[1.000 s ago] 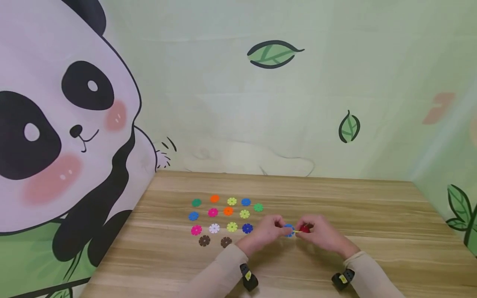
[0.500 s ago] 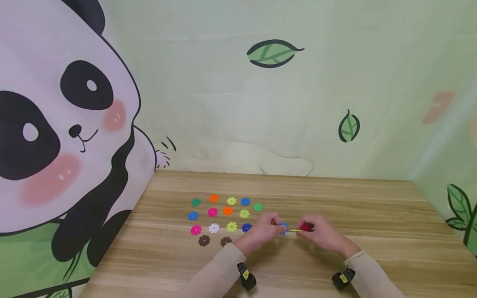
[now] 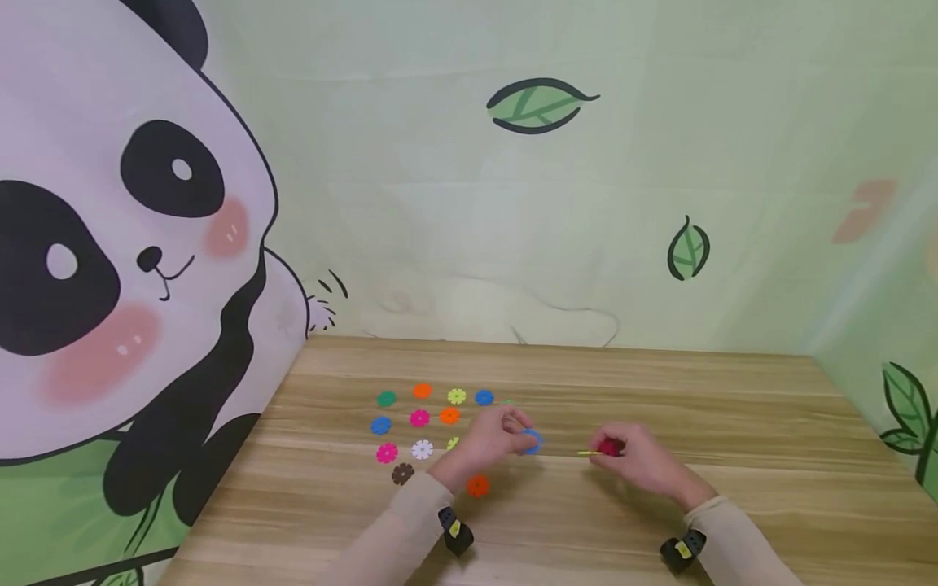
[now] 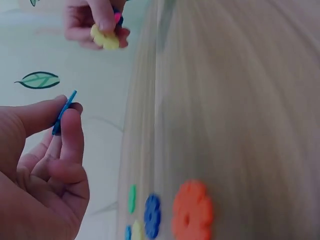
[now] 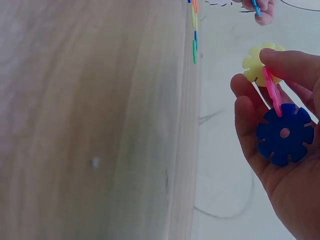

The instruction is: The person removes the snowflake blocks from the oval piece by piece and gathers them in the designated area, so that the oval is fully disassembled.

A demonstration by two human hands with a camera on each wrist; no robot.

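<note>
My left hand (image 3: pixel 493 438) pinches a blue notched snowflake disc (image 4: pixel 64 114) between thumb and forefinger, above the table. In the head view this hand partly covers several discs lying below it. My right hand (image 3: pixel 636 457) grips a joined piece made of several discs: a yellow disc (image 5: pixel 253 64) at its tip, a pink disc (image 5: pixel 272 91) slotted in the middle and a dark blue disc (image 5: pixel 284 134) near the palm. A gap separates the blue disc from the yellow one.
Loose snowflake discs lie in rough rows on the left of the wooden table (image 3: pixel 733 423), among them a white disc (image 3: pixel 422 449), a brown disc (image 3: pixel 402 474) and an orange disc (image 3: pixel 478 487). A printed panda backdrop (image 3: pixel 410 163) stands behind the table.
My left hand has moved left with the blue disc, away from the yellow disc, which it was close against. The right hand stays nearly in place. The near orange disc has come into sight.
</note>
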